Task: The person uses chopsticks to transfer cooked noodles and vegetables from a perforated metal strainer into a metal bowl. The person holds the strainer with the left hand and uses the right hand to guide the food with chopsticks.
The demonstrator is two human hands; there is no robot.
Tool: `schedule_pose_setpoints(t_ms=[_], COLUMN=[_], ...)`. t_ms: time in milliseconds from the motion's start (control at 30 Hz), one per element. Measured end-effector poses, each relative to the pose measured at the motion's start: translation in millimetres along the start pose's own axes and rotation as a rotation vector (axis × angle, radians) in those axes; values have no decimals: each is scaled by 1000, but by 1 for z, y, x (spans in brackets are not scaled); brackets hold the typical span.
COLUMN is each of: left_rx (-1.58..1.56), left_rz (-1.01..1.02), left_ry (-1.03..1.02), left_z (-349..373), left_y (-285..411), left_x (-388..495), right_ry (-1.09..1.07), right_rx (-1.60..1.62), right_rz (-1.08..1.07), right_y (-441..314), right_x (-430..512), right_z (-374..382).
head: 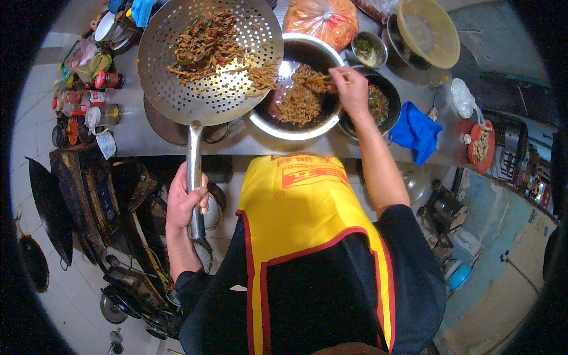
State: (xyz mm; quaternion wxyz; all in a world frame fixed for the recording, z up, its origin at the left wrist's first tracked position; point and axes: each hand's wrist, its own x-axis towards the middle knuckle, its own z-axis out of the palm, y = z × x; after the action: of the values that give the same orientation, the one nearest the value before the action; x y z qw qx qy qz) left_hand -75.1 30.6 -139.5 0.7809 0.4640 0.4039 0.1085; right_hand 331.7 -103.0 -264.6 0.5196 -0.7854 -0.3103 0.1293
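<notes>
My left hand (179, 202) grips the metal handle (195, 151) of a large perforated skimmer (155, 75). Shredded browned food (208, 49) with red and green bits lies in the skimmer, and a smaller clump rests near its right rim. That rim overlaps a steel basin (293, 132) holding dark liquid and more brown shreds (301, 104). Over the basin's right side, my right hand (353, 91) is closed on thin, light sticks that look like chopsticks (339, 80); their tips are among the shreds. My fingers partly hide the sticks.
Beside the basin stand a dark pot of chopped food (378, 104), a small metal bowl (369, 49) and a blue cloth (415, 128). A filled plastic bag (321, 22) sits behind. Several jars (104, 114) line the left; a red dish (481, 146) is far right.
</notes>
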Motion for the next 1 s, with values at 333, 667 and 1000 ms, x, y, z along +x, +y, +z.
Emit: schedule_pose_setpoints(t_ms=[333,667,1000], left_rx=[15,29,49], left_rz=[6,1,26], left_ry=[-4,-33,-54], left_z=[-3,-7,-13], left_y=[-1,2,3], left_x=[1,1,3], right_ry=[38,327,354], right_rx=[390,439,376], right_rz=[182,71,48], right_y=[-18,-52,-60], right_x=[-9,-43,-85], right_z=[-22,-132,-120])
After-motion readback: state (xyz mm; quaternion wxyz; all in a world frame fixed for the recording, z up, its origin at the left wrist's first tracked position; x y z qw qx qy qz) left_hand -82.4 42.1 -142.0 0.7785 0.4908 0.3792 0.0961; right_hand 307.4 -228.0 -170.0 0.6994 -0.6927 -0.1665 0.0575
